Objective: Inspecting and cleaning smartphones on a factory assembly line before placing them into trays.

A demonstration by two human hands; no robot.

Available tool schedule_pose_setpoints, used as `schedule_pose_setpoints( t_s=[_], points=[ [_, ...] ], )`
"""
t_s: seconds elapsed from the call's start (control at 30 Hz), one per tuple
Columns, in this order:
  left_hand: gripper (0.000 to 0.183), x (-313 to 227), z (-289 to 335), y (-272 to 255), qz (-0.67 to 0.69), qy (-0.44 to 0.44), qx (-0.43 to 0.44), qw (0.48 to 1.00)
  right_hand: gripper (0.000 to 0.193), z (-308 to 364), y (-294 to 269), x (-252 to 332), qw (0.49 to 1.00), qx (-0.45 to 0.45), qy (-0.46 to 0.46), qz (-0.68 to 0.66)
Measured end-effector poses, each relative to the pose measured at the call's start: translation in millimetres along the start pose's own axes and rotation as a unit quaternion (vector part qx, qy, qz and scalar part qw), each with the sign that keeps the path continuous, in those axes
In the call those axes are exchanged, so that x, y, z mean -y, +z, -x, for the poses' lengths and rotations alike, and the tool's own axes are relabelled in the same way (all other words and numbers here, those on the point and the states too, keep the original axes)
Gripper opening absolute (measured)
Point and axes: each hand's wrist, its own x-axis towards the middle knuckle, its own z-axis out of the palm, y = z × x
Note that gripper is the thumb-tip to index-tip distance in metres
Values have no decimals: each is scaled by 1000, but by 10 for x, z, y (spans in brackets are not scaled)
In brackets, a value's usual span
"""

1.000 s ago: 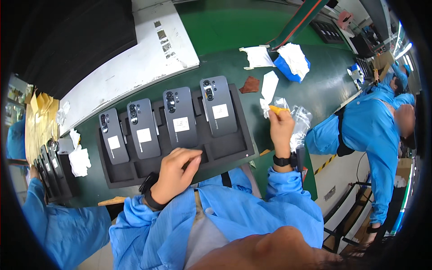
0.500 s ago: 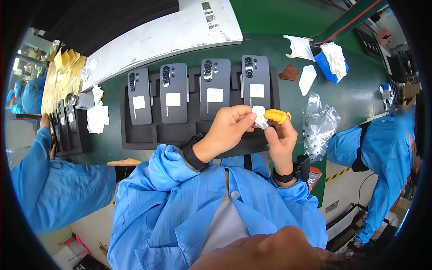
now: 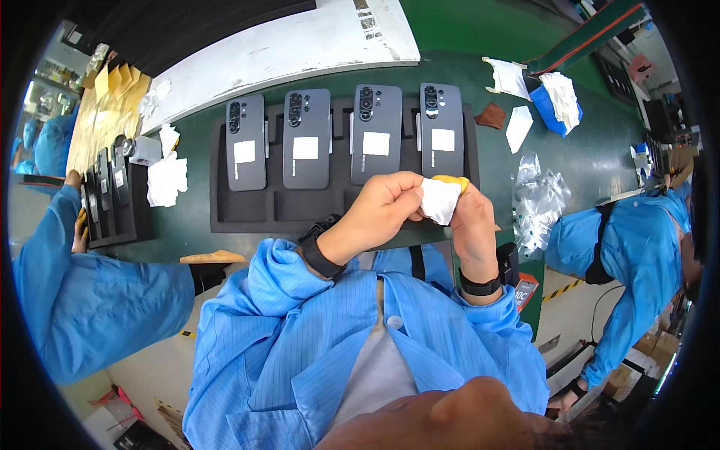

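Between my hands is a small white cloth (image 3: 439, 201), spread into a flap. My left hand (image 3: 381, 211) is closed on its left edge, thumb against fingers. My right hand (image 3: 475, 219) bends its fingers round the right edge; yellow finger covers show above, and some fingertips are hidden behind the cloth. Just beyond lies a black foam tray (image 3: 259, 219) with several dark grey phones face down in a row, each with a white label. The rightmost phone (image 3: 441, 120) is nearest the cloth, which sits in front of its lower end.
Crumpled clear plastic bags (image 3: 541, 199) lie right of the tray. Farther back are a brown cloth piece (image 3: 491, 115), a white sheet (image 3: 518, 128) and a blue box (image 3: 552, 109) of white wipes. Co-workers in blue flank me, one beside another phone tray (image 3: 129, 214) at left.
The white cloth has opened from a bunched lump into a wider flap. My right hand has turned, its fingers now curled behind the cloth. The whole view has shifted slightly.
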Motion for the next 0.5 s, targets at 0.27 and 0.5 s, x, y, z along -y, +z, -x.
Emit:
schedule_pose_setpoints(
  t_s=[0.27,0.5],
  points=[
    [36,70,79,-35,-40,10,-26,999,20,59,77,-64,990,-13,-53,133],
    [39,-71,30,-102,-275,33,-112,954,26,82,199,-53,957,86,-131,245]
  ],
)
